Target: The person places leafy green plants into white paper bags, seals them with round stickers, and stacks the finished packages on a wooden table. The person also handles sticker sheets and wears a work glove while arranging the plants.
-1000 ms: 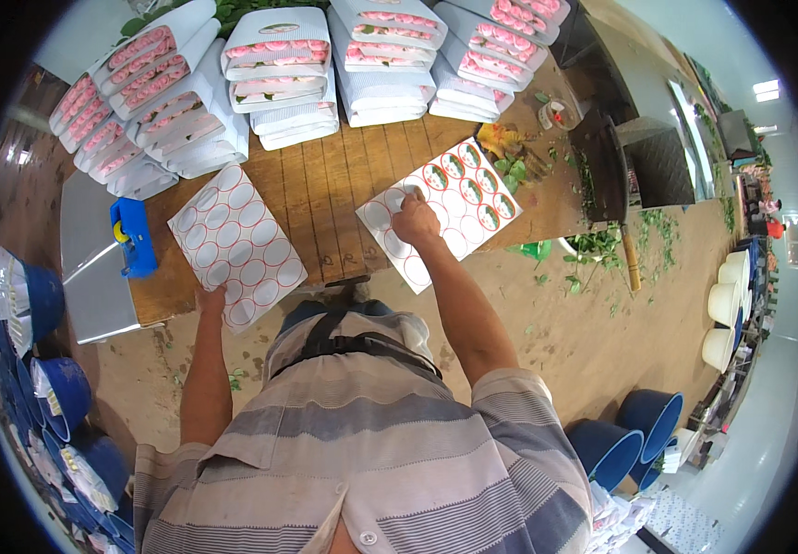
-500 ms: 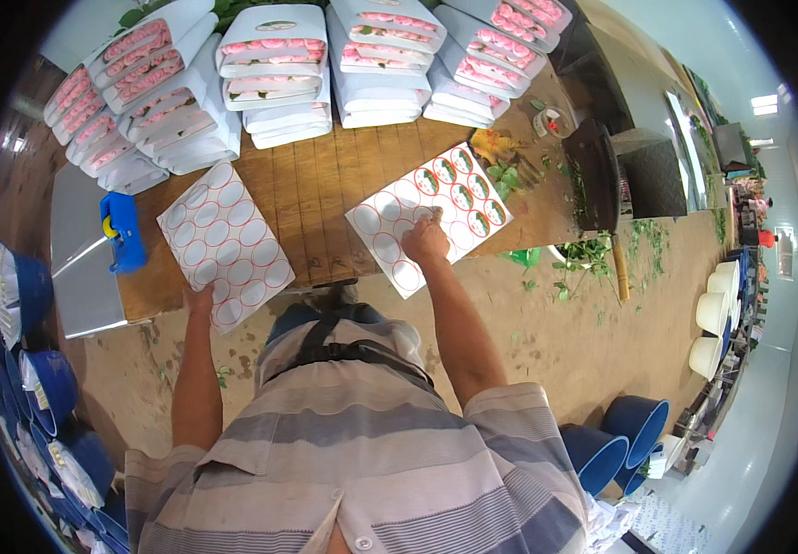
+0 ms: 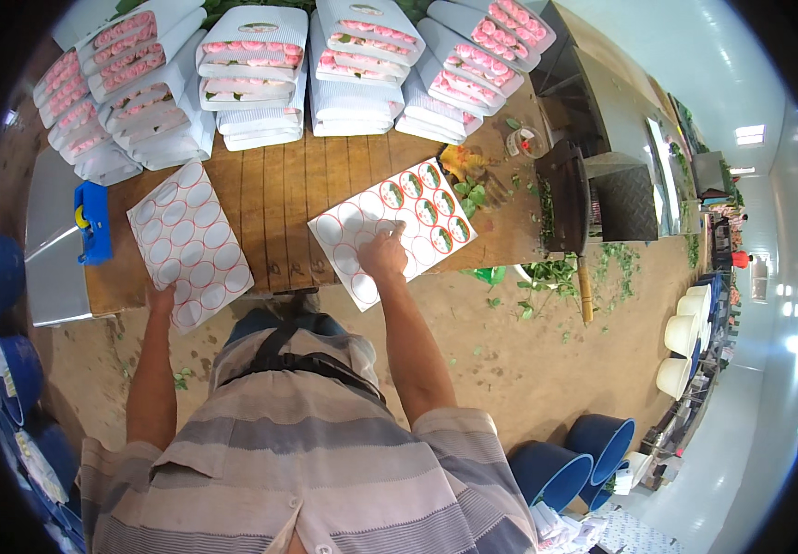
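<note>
My left hand (image 3: 161, 300) grips the lower left edge of a white sticker sheet (image 3: 187, 242), its thumb on top. Rows of red-ringed blank circles cover this sheet, which overhangs the near table edge. On the right, my right hand (image 3: 383, 254) rests on a second sheet (image 3: 358, 288), index finger stretched out against its surface and the other fingers partly curled. I see nothing held in it. Several round printed stickers (image 3: 427, 211) in green, white and red remain on this sheet's right part; its left circles are blank.
White-wrapped bundles of pink roses (image 3: 251, 55) are stacked along the table's far side. A blue tape dispenser (image 3: 94, 222) stands at left. Loose leaves, a clear tub (image 3: 524, 142) and a wooden-handled blade (image 3: 586, 286) are at right. Blue buckets (image 3: 551, 473) stand on the floor.
The whole view has shifted, so the table and both sheets appear lower and farther left. My hands stay at nearly the same places on the sheets, and the printed stickers look unchanged.
</note>
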`<state>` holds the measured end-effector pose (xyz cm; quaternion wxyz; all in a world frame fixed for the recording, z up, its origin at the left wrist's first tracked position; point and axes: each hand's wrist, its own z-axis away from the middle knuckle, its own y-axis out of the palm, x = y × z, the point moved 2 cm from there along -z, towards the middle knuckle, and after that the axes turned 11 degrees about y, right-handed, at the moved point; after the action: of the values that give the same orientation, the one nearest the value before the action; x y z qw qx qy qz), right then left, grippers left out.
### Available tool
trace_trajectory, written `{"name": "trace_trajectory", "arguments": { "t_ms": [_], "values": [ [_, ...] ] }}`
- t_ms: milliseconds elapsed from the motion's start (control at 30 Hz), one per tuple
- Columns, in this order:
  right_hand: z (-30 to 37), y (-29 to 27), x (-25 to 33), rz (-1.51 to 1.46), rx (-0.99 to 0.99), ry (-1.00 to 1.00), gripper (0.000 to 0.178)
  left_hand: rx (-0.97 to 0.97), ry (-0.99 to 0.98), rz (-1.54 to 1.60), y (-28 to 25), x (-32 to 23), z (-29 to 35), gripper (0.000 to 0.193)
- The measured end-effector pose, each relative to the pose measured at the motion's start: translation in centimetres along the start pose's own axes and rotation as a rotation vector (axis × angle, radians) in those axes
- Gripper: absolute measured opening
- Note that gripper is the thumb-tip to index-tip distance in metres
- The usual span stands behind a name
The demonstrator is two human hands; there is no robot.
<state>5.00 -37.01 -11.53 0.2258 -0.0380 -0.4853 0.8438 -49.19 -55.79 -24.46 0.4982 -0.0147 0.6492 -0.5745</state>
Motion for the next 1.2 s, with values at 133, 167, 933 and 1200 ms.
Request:
{"name": "trace_trajectory", "arguments": {
  "t_ms": [133,167,933,1200],
  "values": [
    [-0.2,0.0,0.0,-0.037,0.007,0.007,0.053,0.011,0.016,0.033,-0.6,-1.1,0.4,0.092],
    [-0.2,0.0,0.0,-0.025,0.004,-0.001,0.053,0.03,0.032,0.009,-0.6,-1.2,0.4,0.093],
    [-0.1,0.0,0.4,0.008,-0.009,0.019,0.055,0.045,-0.077,0.034,-0.4,-2.5,1.2,0.087],
    [-0.2,0.0,0.4,0.033,0.011,0.017,0.055,0.0,-0.094,0.014,-0.3,-2.5,1.5,0.09]
  ]
}}
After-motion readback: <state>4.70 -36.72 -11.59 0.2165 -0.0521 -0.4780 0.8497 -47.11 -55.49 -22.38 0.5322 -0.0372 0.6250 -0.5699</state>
